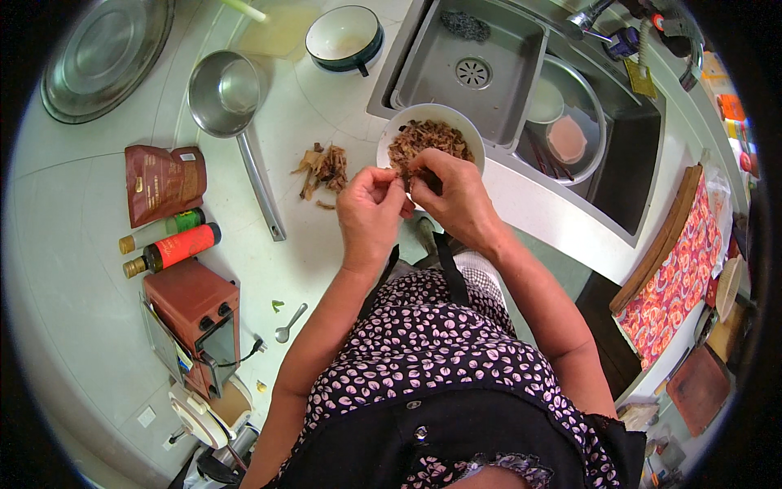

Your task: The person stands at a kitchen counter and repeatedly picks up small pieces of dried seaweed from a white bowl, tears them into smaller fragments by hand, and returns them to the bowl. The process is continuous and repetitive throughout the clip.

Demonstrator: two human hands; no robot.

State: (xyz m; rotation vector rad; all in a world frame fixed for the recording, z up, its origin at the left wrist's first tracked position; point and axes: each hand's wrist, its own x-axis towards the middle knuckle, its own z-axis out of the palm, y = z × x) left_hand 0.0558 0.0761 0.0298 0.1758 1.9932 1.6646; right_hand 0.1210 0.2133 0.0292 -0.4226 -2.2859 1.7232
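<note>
A white bowl (475,131) full of shredded brown meat (431,137) stands at the counter's edge, against the sink's corner. Over its near side, my left hand (374,211) and my right hand (455,195) meet, thumbs and fingertips pinched on a small brown piece that looks like meat. The fingers cover most of that piece. To the left of my left hand lies a loose pile of brown scraps (330,168), perhaps bones or meat, directly on the white counter.
Left of the pile are a steel saucepan (225,91), a brown pouch (165,183), two bottles (183,246) and a small red oven (189,293). An enamel bowl (343,36) stands behind. At right, the sink (489,110) holds a metal basin (595,110) with dishes. A spoon (283,333) lies nearer.
</note>
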